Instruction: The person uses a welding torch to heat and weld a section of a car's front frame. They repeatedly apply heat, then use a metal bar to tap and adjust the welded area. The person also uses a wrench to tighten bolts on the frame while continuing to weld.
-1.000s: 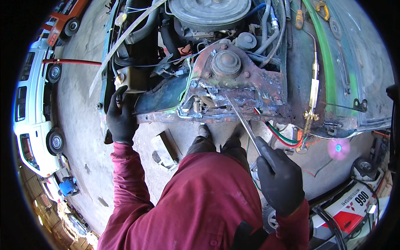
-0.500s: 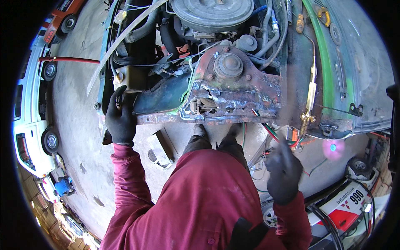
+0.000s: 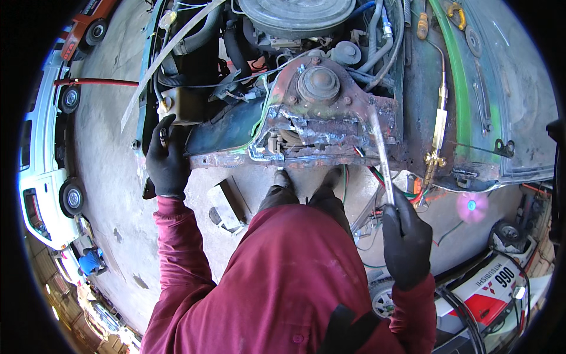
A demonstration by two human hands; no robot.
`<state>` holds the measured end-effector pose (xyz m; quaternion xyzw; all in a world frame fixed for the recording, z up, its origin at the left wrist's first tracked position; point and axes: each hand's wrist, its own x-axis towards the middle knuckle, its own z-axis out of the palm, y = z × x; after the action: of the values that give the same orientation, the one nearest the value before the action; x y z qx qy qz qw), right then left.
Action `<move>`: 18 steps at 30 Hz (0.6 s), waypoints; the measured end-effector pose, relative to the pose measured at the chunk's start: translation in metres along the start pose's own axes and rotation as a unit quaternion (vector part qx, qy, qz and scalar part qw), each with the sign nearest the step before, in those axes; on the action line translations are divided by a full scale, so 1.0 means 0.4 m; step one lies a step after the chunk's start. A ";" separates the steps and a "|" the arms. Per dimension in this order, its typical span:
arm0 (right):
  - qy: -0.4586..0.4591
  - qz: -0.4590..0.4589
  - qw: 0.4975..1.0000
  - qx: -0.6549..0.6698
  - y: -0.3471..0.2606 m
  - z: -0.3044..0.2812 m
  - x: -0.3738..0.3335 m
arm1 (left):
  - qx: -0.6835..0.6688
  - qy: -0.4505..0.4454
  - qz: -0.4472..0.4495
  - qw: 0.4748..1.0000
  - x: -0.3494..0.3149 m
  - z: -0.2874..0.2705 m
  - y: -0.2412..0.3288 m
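My right hand (image 3: 407, 245), in a black glove, is closed round the lower end of a long, narrow silver metal bar-like tool (image 3: 383, 156). The bar's upper end lies over the rusty inner fender panel (image 3: 354, 121), right of the round strut mount (image 3: 318, 85); whether it touches cannot be made out. Torn, scorched metal borders a hole in that panel. My left hand (image 3: 168, 165), gloved too, is curled over the car body's near edge (image 3: 221, 158) at the left, just below a whitish fluid reservoir (image 3: 175, 106). Some of its fingers are hidden.
A brass gas torch (image 3: 440, 127) lies along the right side, with red and green hoses (image 3: 383, 177) hanging below. A screwdriver (image 3: 423, 25), yellow-handled pliers (image 3: 456, 15) and a wrench (image 3: 481, 100) rest near the windscreen. A metal piece (image 3: 227, 203) lies on the floor.
The bar in my right hand was a motion blur and now shows clearly, tilted up and left. My right hand is slightly lower. The left hand keeps its place on the edge.
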<state>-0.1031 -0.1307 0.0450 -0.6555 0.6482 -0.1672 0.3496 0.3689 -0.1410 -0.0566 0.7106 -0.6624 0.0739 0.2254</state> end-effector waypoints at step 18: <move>-0.050 -0.237 0.831 -0.501 -0.029 -0.127 0.123 | -0.097 -0.021 -0.108 0.989 0.004 -0.006 0.015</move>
<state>-0.1236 -0.1914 0.0769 -0.8815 0.4498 0.1362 -0.0451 0.3637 -0.1416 -0.0526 0.7543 -0.5902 -0.0303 0.2860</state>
